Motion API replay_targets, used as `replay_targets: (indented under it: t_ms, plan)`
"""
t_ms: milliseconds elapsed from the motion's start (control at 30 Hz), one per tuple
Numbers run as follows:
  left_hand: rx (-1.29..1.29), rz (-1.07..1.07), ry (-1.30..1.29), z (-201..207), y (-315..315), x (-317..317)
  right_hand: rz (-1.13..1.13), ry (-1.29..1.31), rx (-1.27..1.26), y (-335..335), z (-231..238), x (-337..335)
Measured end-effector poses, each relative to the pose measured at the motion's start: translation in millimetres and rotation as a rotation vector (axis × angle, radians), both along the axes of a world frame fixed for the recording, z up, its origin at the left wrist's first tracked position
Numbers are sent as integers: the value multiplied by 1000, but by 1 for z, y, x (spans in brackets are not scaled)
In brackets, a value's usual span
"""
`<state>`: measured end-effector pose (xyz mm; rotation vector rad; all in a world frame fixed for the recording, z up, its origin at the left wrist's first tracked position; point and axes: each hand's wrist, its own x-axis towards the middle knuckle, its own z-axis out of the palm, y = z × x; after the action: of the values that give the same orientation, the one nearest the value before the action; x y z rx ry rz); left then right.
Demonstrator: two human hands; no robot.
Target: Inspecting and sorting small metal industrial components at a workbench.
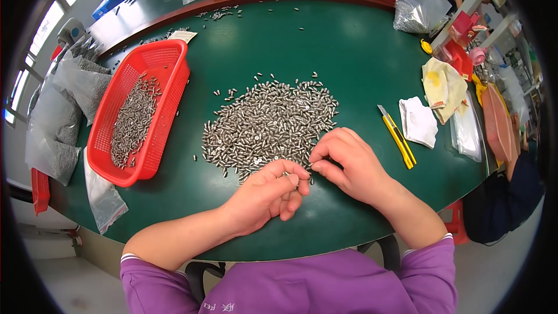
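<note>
A broad heap of small silvery metal pieces (pixel 267 122), bullet-shaped with narrow ends, lies in the middle of the green table. At its near edge my left hand (pixel 264 195) is curled with the palm partly turned up, thumb against the index finger; what it holds is mostly hidden by the fingers. Just to the right, my right hand (pixel 354 168) has thumb and index finger brought together at the heap's lower right edge. Anything between those fingertips is too small to make out. The two hands' fingertips almost meet.
A red perforated basket (pixel 177 81) with more metal pieces stands at left, beside filled plastic bags (pixel 55 122). A yellow utility knife (pixel 398 138), a white cloth (pixel 418 121) and a stained glove (pixel 443 87) lie right. Another bag of pieces (pixel 412 14) sits far right.
</note>
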<state>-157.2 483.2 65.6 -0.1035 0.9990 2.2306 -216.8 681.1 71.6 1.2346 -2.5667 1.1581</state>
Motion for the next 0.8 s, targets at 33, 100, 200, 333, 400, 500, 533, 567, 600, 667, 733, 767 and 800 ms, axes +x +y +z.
replay_targets:
  t_ms: [33, 100, 200, 333, 400, 500, 533, 567, 600, 667, 733, 767, 800]
  plan:
    - [-16, -9, 10, -1, 0, 0, 5, 0, 0, -2, 2, 1]
    - [-35, -15, 24, -2, 2, 0, 44, -103, -153, -3, 5, 6]
    - [-80, -20, 46, -1, 2, 1, 111, -156, -206, -5, 1, 7]
    - [-83, -13, 37, -1, 2, 1, 159, -196, -230, -4, -1, 8]
    - [-63, 6, 17, -2, 2, 0, 112, -231, -253, -5, 2, 9]
    - [-30, 8, 11, -1, 2, -1, -41, -229, -183, -2, 3, 5]
    - [-31, 7, 11, -1, 2, 0, -80, -130, -101, 0, 0, 1]
    - [-34, 8, 9, 0, 2, 0, -112, -26, -32, 1, -2, -1]
    - [-36, 8, 6, 0, 2, 0, -114, -26, -33, 2, -4, -3]
    - [-31, -2, 15, 0, 2, -1, -129, 38, 85, 4, -8, -4]
    - [-27, -9, 22, 0, 1, -1, -133, 24, 90, 4, -7, -4]
    - [-27, -9, 19, -1, 1, -1, -137, 10, 96, 3, -6, -4]
    - [-26, -9, 18, -1, 1, -1, -137, 10, 96, 3, -6, -4]
